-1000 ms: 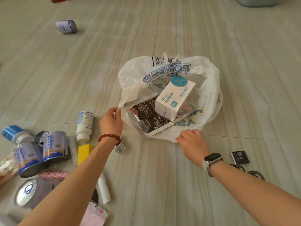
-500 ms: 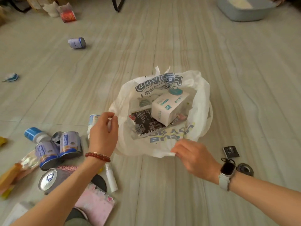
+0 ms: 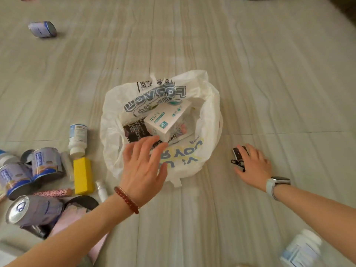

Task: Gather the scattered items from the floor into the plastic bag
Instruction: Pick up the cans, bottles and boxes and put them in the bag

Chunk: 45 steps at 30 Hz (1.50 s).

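Observation:
A white plastic bag [image 3: 211, 112] with blue print lies open on the floor. Inside it are a white box [image 3: 167, 120] and a black packet [image 3: 133, 130]. My left hand [image 3: 144, 166] hovers open, fingers spread, over the bag's near edge. To the right of the bag my right hand [image 3: 254, 166] is down on the floor, fingers and thumb curled round a small black item with a clip [image 3: 237, 158].
To the left lie a white bottle [image 3: 78, 138], a yellow box [image 3: 82, 175], several blue-label cans [image 3: 46, 162], a pink patterned stick [image 3: 52, 192] and a small white tube [image 3: 101, 190]. One can [image 3: 42, 29] lies far left. A white bottle [image 3: 300, 251] is at the bottom right.
Both hands let go of the bag's rim. My left hand opened above the bag's near edge. My right hand moved right onto the small black item.

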{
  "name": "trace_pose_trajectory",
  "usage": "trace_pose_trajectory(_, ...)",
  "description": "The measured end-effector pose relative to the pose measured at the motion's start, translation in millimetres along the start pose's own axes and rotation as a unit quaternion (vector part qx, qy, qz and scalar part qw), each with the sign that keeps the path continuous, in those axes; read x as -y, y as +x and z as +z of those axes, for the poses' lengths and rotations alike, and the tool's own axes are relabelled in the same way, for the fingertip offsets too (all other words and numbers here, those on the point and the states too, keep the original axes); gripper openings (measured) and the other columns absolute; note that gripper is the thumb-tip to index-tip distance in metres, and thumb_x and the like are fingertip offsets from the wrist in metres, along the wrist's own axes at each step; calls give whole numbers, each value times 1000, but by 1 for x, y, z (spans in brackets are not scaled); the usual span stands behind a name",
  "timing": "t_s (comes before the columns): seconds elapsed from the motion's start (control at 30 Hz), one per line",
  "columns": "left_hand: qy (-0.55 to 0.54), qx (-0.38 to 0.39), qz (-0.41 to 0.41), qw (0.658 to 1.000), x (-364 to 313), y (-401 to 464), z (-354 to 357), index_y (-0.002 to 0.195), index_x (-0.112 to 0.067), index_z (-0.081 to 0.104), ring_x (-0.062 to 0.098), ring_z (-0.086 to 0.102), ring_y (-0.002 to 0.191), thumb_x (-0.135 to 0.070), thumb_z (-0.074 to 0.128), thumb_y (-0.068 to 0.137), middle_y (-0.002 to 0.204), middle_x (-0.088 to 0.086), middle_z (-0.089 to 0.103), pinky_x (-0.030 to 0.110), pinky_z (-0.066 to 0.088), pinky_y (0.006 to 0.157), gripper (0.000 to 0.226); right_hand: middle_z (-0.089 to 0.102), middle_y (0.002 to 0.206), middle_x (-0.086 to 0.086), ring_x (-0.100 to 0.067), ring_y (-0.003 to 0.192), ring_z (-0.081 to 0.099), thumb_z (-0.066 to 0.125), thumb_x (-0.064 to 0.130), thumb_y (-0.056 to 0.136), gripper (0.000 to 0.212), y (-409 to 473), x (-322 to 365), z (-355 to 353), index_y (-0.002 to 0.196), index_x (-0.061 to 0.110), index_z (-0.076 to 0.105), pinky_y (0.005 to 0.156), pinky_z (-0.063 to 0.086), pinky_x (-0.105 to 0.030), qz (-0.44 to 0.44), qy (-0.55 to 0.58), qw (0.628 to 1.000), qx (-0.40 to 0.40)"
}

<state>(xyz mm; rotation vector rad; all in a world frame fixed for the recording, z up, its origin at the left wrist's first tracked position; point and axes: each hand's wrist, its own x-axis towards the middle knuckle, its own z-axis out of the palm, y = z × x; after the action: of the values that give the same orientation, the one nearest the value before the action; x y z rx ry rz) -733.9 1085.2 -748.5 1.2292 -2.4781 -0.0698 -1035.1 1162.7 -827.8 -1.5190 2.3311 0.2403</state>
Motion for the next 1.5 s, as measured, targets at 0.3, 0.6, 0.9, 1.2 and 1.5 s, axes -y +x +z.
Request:
trace_pose_trajectory(0.3,-36,100,180,978,-26,-64,29,109,-18,52,22,47,110,-21,50,75,114,6,62,38,34,92,34,40,119,-11,-31,104,47,45,15,88,35,-9,30,22,122,19,39,66,42,-34,-92,-8,995,34)
trace_pose_trajectory(0.6,78,230,71,967,51,-133,29,97,-20,55,25,63,89,-22,58,71,97,5,68,35,52,72,27,67,87,-5,-28,73,64,32,37,88,37,-85,103,30,106,12,54,55,43,-33,-441,-26,891,107)
trace_pose_trajectory(0.9,92,344,-257,898,106,-126,28,131,-26,35,34,36,122,-49,45,88,140,12,34,43,34,100,50,59,54,7,-8,46,43,49,34,75,27,-88,159,-12,94,16,58,43,29,-7,-471,193,861,-11)
trace_pose_trajectory(1.2,-102,221,-18,970,72,-126,14,91,-15,41,16,52,52,-15,39,84,101,11,60,16,37,43,8,59,68,5,0,53,59,56,13,88,13,-46,166,-73,96,19,48,53,47,-13,-230,471,846,-101)
trace_pose_trajectory(1.5,-119,40,89,988,5,-37,-16,107,-11,46,26,65,82,-12,47,82,115,15,63,30,56,60,25,69,102,-15,-25,89,65,49,26,91,24,-3,165,-99,112,16,56,80,55,-39,-119,440,888,-68)
